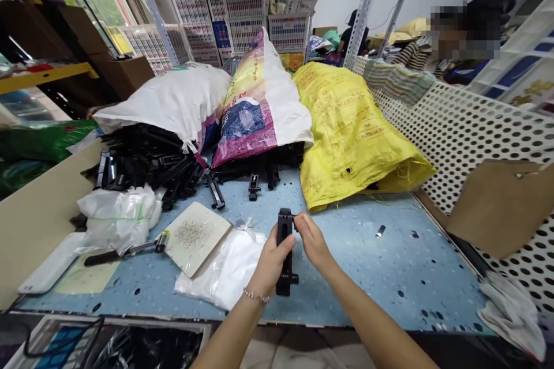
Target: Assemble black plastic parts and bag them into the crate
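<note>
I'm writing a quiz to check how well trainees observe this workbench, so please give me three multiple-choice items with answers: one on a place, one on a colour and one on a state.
1. Where is the board with the small heap of tiny parts, as seen from the left hand and right hand?
A. To their left
B. To their right
C. Under the sacks

2. What colour is the rightmost sack of the three on the blue bench?
A. White
B. Yellow
C. Green

3. What state is the black plastic part in?
A. Lying untouched on the bench
B. Packed inside a sack
C. Held in both hands

Answers:
1. A: the board lies on the bench left of the hands.
2. B: its woven fabric is bright yellow.
3. C: the left hand grips it, and the right fingers pinch its top end.
</note>
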A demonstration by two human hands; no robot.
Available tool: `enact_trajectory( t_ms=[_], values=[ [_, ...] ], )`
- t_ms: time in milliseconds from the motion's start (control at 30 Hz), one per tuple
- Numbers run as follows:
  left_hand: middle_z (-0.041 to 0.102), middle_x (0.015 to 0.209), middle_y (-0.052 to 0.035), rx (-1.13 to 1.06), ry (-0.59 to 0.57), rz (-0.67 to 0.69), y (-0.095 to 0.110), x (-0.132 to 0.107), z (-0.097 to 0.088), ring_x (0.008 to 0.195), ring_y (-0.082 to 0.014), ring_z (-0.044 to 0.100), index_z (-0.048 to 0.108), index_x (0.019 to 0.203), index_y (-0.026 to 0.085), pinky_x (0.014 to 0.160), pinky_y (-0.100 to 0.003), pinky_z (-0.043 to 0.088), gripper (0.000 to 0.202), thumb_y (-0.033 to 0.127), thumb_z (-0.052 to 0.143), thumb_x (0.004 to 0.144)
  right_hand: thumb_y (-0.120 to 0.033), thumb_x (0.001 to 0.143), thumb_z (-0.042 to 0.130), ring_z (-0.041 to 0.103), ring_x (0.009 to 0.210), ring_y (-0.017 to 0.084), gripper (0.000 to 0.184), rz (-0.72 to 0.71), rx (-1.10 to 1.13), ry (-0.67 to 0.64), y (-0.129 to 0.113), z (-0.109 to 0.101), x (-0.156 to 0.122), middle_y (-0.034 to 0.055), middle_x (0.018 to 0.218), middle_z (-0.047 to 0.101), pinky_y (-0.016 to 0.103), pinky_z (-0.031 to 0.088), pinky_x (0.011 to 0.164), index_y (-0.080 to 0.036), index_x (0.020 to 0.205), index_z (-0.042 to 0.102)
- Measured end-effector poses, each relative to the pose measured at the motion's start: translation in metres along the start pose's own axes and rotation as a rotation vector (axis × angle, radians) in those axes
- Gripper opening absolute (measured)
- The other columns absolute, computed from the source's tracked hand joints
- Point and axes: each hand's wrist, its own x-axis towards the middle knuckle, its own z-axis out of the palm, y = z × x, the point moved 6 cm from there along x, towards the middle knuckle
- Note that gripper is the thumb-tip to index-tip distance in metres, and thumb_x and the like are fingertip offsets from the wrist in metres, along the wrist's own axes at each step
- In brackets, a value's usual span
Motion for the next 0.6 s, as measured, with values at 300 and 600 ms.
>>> enact_trajectory(
  t_ms=[300, 600],
  values=[
    [0.057, 0.072, 0.0014, -0.051, 0.161, 0.083, -0.006, 0.026, -0.011, 0.058, -0.0107, 0.056, 0.053, 0.101, 0.017, 0.058, -0.023, 0.045, 0.049, 0.048, 0.072, 0.068, -0.032, 0.096, 0.035, 0.048, 0.091, 0.022, 0.021, -0.328, -0.328, -0.062, -0.011, 0.007, -0.065, 0.0048, 0.090, 0.054, 0.044, 0.036, 0.087, -0.022, 0.087, 0.051],
    [0.059, 0.119, -0.0136, 0.445, 0.083, 0.215, -0.066, 0.025, 0.009, 0.116, -0.0261, 0.050, 0.051, 0.122, 0.014, 0.103, -0.041, 0.036, 0.045, 0.020, 0.051, 0.077, -0.034, 0.090, 0.044, 0.050, 0.111, 0.029, 0.033, 0.179, -0.367, -0.109, 0.050, 0.052, 0.134, 0.0162, 0.114, 0.057, 0.042, 0.037, 0.094, -0.015, 0.115, 0.052]
  ],
)
